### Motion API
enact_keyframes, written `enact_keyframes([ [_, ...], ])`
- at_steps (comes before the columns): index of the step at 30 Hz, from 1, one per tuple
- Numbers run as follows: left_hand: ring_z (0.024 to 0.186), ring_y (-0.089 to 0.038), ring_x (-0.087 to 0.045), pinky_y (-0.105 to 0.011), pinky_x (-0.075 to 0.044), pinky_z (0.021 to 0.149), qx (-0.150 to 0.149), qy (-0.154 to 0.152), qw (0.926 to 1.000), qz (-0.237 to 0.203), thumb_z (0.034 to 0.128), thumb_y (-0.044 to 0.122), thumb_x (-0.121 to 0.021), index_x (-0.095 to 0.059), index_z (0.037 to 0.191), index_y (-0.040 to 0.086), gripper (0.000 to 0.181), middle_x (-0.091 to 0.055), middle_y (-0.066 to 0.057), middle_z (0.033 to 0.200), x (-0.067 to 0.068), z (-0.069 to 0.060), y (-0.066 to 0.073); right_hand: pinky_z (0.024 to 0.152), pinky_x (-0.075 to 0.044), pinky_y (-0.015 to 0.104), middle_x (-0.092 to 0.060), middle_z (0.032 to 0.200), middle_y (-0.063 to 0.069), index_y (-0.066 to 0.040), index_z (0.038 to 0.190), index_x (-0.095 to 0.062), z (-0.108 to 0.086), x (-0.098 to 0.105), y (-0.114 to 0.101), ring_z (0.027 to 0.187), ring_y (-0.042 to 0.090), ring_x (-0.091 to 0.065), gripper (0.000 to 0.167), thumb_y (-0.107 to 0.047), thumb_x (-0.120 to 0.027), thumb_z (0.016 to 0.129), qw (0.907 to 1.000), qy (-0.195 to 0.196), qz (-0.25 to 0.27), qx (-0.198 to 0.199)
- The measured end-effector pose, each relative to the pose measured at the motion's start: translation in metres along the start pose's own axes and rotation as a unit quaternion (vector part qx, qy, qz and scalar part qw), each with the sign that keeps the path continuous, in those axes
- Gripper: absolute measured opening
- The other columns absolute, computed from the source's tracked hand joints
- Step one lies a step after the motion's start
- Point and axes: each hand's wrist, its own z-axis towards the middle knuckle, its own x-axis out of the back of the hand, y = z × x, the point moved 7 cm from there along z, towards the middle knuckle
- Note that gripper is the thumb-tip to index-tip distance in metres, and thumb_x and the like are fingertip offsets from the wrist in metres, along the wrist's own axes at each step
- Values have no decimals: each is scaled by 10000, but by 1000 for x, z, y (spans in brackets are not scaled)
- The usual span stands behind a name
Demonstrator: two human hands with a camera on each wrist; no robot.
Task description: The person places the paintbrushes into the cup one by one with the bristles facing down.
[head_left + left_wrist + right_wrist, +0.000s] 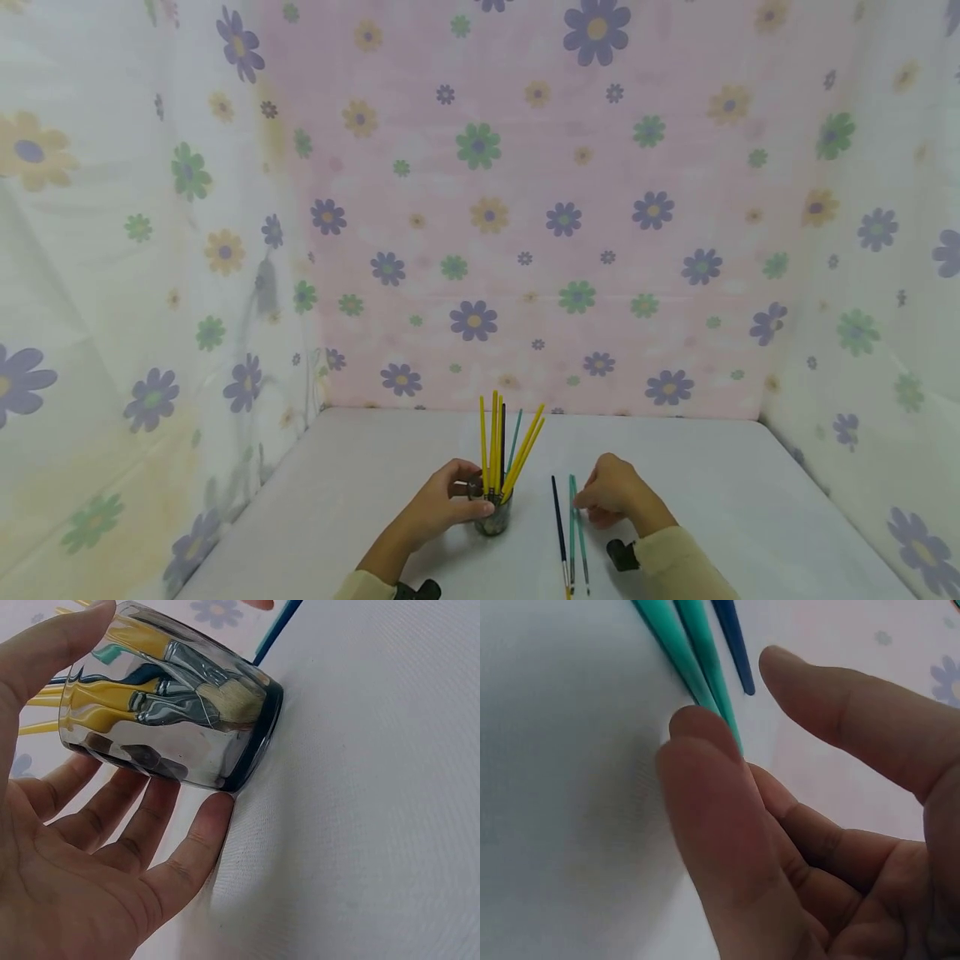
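Observation:
My left hand (429, 510) holds a clear glass (492, 526) upright, thumb on the near side and fingers around the far side. Several yellow brushes (492, 442), a dark one and a teal one stand in it; their bristles point down inside the glass (244, 746) in the left wrist view. Right of the glass, a dark blue brush (558, 521) and two teal brushes (572, 525) lie on the table. At the teal handles (697, 652), my right hand (817, 855) has its thumb apart from its bent fingers; whether the fingertips touch the handles is unclear.
The white tabletop (300, 500) stretches to a pink flowered cloth (525, 350) at the back, with pale flowered cloths at both sides. A small yellow end (567, 593) shows by the brushes at the bottom edge.

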Motion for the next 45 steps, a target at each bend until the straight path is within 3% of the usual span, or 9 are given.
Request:
enact_keyframes([
  [10, 1211, -253, -625, -440, -566, 958, 34, 59, 10000, 54, 852, 298, -868, -559, 1323, 81, 604, -667, -75, 1300, 0, -1, 2, 495, -556, 258, -651, 760, 135, -11, 880, -565, 0, -12, -11, 578, 201, -680, 370, -71, -909, 759, 9986, -40, -502, -146],
  [26, 1208, -254, -628, -494, -530, 990, -3, 92, 9998, 175, 856, 304, -864, -559, 1325, 85, 601, -666, -71, 1307, 1, -3, 3, 506, -569, 266, -622, 789, 157, 20, 989, -538, 8, -28, -16, 589, 217, -685, 409, -3, -882, 769, 9984, -75, -456, -313],
  [37, 1213, -255, -627, -476, -537, 990, -33, 45, 9999, 132, 862, 308, -859, -563, 1320, 91, 587, -664, -71, 1306, -1, -2, 3, 546, -582, 276, -631, 802, 143, 10, 1008, -557, 8, -26, -13, 611, 217, -685, 395, -33, -878, 783, 9972, -114, -458, -574],
  [45, 1222, -265, -623, -501, -526, 998, -104, 24, 9999, 101, 868, 283, -855, -562, 1324, 88, 575, -655, -74, 1318, 0, -1, 2, 526, -581, 281, -649, 788, 153, 33, 986, -561, 10, -19, -9, 603, 228, -698, 384, 11, -869, 759, 9983, -9, -319, -481],
])
